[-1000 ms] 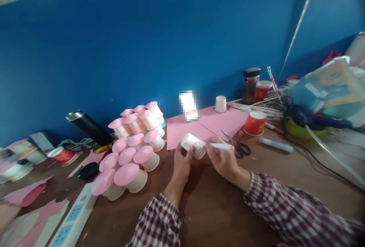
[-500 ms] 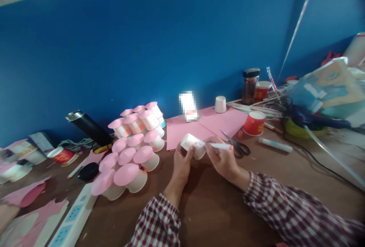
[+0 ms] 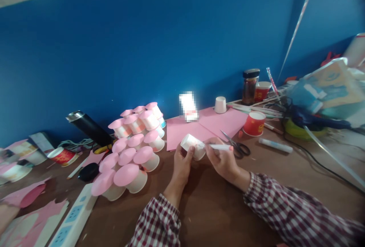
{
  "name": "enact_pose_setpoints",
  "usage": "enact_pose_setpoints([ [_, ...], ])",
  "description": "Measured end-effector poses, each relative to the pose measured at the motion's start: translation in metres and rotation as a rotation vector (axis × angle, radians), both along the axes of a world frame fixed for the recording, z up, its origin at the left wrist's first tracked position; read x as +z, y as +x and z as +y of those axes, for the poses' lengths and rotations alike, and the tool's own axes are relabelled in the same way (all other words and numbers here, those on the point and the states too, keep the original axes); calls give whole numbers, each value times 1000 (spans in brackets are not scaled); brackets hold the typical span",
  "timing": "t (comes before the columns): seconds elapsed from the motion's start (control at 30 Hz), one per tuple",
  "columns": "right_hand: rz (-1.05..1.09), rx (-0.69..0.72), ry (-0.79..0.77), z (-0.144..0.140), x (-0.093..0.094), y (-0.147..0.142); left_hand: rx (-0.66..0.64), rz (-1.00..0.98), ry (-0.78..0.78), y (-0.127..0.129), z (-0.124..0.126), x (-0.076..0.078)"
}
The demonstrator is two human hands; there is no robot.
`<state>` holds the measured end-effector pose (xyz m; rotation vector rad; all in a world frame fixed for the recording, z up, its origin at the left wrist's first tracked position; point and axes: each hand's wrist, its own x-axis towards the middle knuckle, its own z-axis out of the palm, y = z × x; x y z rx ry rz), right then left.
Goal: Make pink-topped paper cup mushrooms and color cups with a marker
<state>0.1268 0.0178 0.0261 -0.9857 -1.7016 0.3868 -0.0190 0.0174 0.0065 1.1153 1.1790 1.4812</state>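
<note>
A white paper cup [image 3: 188,141], tilted on its side, is in my left hand [image 3: 181,163], with the thumb pressed across its wall. My right hand [image 3: 222,159] pinches a white marker [image 3: 221,147] with an orange-pink end, its tip at the cup's side. Faint reddish marks show on the cup wall near the tip. Just behind my right hand lie dark-handled scissors [image 3: 238,146], partly hidden by it. Pink paper sheets [image 3: 182,133] lie beyond both hands. To the left stand several upturned cups with pink paper discs on top [image 3: 127,174].
A white power strip [image 3: 75,212] and a black flask [image 3: 89,127] are at left. Another person's hand [image 3: 8,214] holds pink paper at the far left. On the right are a red paper cup [image 3: 254,123], a second marker [image 3: 275,145], a lidded jar [image 3: 250,87] and cables.
The marker tip has shifted very slightly on the cup wall. Both hands keep almost the same place and hold.
</note>
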Motion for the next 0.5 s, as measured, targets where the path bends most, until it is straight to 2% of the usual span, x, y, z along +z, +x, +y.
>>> enact_pose_setpoints([
  [0.3, 126, 35, -53, 1, -2, 1, -28, -2, -14, -2, 0, -1],
  [0.5, 98, 6, -32, 3, -1, 2, 10, -51, -19, 0, -1, 1],
])
